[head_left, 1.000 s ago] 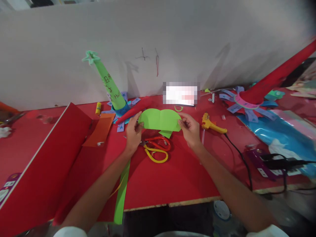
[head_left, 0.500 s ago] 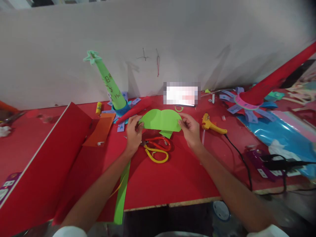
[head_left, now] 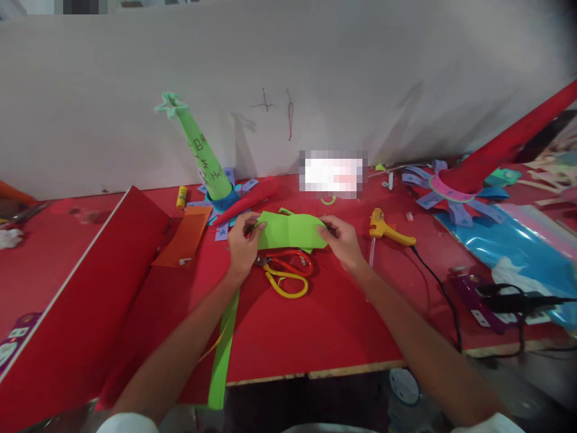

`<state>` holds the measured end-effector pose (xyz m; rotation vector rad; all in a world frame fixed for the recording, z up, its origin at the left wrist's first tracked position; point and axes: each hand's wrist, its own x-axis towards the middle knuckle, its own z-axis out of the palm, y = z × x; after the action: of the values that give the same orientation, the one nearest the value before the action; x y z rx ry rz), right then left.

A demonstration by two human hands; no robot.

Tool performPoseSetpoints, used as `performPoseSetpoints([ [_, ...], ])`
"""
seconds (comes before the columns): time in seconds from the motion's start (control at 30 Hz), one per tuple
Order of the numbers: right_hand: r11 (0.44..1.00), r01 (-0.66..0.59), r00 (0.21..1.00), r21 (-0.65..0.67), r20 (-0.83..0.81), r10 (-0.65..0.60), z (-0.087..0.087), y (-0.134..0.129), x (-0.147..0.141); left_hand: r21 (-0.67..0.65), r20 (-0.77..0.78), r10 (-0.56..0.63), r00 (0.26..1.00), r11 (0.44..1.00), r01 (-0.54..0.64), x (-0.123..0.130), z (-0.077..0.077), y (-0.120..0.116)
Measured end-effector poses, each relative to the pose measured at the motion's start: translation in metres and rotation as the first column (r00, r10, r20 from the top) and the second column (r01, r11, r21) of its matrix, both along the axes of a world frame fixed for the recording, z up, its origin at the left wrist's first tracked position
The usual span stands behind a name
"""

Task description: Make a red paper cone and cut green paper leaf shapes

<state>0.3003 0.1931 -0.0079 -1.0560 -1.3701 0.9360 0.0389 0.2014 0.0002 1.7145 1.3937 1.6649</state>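
A bright green foam or paper sheet (head_left: 292,231) with a crease down its middle is stretched between my hands. My left hand (head_left: 244,242) pinches its left end between thumb and fingers. At the opposite end, my right hand (head_left: 341,239) grips the sheet the same way. Just below lie scissors (head_left: 288,273) with one red and one yellow handle loop, their blades partly hidden by my left hand. A small green scrap shows behind the sheet. Under my left forearm a long green strip (head_left: 223,361) hangs over the table's front edge.
A yellow glue gun (head_left: 390,230) with a black cord lies to the right. Behind stands a green cone (head_left: 202,153) with a star top; a red cone (head_left: 500,144) leans at far right. A red board (head_left: 85,288) rises at left beside orange paper (head_left: 184,237). A glue stick (head_left: 181,197) stands nearby.
The green sheet has tipped and come slightly lower and nearer; its rounded top edge now looks flatter. Both hands keep their hold, and the right has shifted a little inward.
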Motion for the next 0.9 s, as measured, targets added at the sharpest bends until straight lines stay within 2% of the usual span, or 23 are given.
performPoseSetpoints([
  [0.1, 0.997, -0.072, 0.992, -0.014, 0.098, 0.073, 0.003, -0.001, -0.002, 0.035, -0.019, 0.018, 1.000, 0.999, -0.017, -0.001, 0.004, -0.001],
  [0.17, 0.998, -0.058, 0.982, 0.012, 0.179, 0.055, 0.005, -0.005, -0.004, 0.093, -0.112, 0.063, 0.992, 0.994, -0.052, -0.002, 0.005, -0.003],
  [0.27, 0.983, 0.112, 0.968, 0.143, 0.210, -0.141, 0.010, -0.017, -0.009, 0.204, -0.267, 0.137, 0.954, 0.975, -0.083, 0.002, 0.006, -0.013],
  [0.33, 0.949, 0.196, 0.948, 0.249, 0.199, -0.248, 0.013, -0.026, -0.014, 0.198, -0.318, 0.061, 0.946, 0.980, 0.003, 0.008, 0.006, -0.022],
  [0.37, 0.936, 0.190, 0.946, 0.296, 0.199, -0.255, 0.015, -0.030, -0.016, 0.163, -0.337, -0.014, 0.942, 0.984, 0.072, 0.013, 0.007, -0.026],
  [0.43, 0.925, 0.068, 0.957, 0.373, 0.237, -0.166, 0.016, -0.036, -0.021, 0.031, -0.294, -0.257, 0.921, 0.960, 0.278, 0.022, 0.009, -0.035],
  [0.5, 0.906, -0.121, 0.950, 0.406, 0.313, -0.013, 0.015, -0.039, -0.024, -0.054, -0.144, -0.381, 0.913, 0.924, 0.378, 0.031, 0.012, -0.040],
  [0.6, 0.874, -0.306, 0.901, 0.376, 0.412, 0.138, 0.013, -0.040, -0.027, -0.118, 0.030, -0.414, 0.910, 0.902, 0.415, 0.037, 0.016, -0.043],
  [0.73, 0.875, -0.368, 0.877, 0.314, 0.430, 0.214, 0.012, -0.039, -0.029, -0.186, 0.109, -0.432, 0.895, 0.876, 0.445, 0.039, 0.017, -0.042],
  [0.9, 0.846, -0.414, 0.878, 0.337, 0.394, 0.273, 0.012, -0.039, -0.030, -0.193, 0.117, -0.437, 0.892, 0.871, 0.451, 0.040, 0.016, -0.042],
])
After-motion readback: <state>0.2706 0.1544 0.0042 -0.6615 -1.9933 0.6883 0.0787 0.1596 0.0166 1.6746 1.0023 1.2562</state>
